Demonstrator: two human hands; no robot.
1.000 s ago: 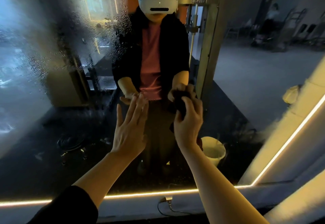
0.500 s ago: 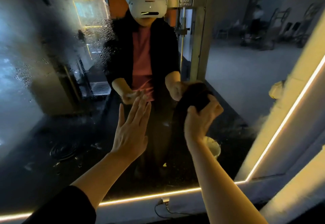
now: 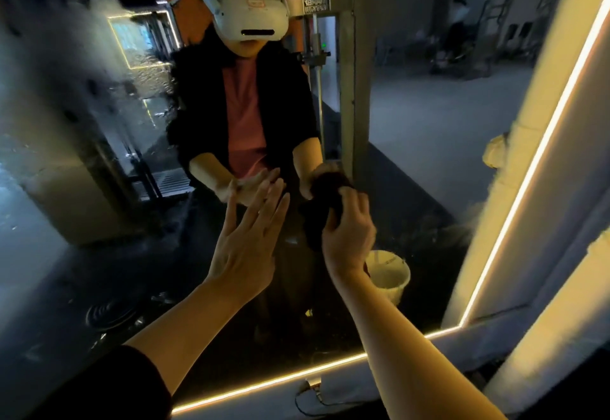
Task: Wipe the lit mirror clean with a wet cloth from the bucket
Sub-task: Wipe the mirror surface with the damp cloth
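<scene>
A large mirror (image 3: 429, 142) with a glowing light strip along its lower and right edges fills the view. Water drops and smears cover its upper left part. My right hand (image 3: 348, 235) grips a dark cloth (image 3: 318, 218) and presses it against the glass near the middle. My left hand (image 3: 246, 244) lies flat on the glass with straight fingers, just left of the cloth. A pale bucket (image 3: 391, 276) shows as a reflection low in the mirror, right of my right wrist.
The mirror reflects a person in a white headset, a metal post (image 3: 355, 89) and a dim room with equipment. A yellowish rag (image 3: 495, 155) shows at the mirror's right edge. A cable and plug (image 3: 313, 390) hang below the lower frame.
My right hand with the cloth moved up and right across the glass, then down and back left. My left hand stayed flat on the mirror.
</scene>
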